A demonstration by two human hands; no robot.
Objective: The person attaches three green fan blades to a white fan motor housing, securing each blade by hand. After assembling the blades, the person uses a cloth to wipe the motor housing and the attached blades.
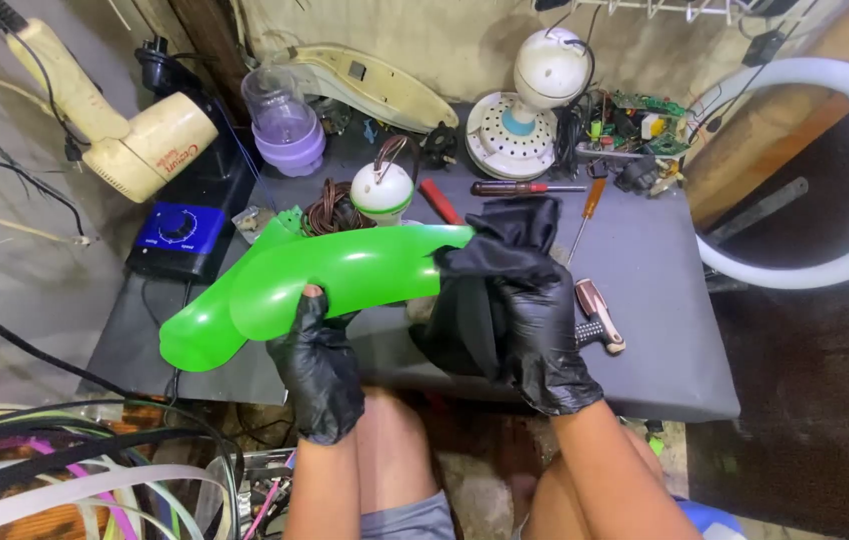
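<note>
I hold a long, curved bright green plastic shell (345,275) above the near edge of a grey work table (665,330). My left hand (320,365), in a black glove, grips its lower edge from beneath near the middle. My right hand (530,310), also black-gloved, clasps the shell's right end together with a black part (460,325) that hangs below it. The shell's wider left end sticks out past the table's left front.
On the table lie a red-handled screwdriver (525,187), an orange-handled one (585,215), a copper-coloured tool (600,315), a white-and-green round part (383,190) and a copper coil (330,212). Behind stand a white fan motor (535,100), circuit boards (645,125), a purple jar (285,125), a cream hair dryer (135,135). Cables (65,470) lie lower left.
</note>
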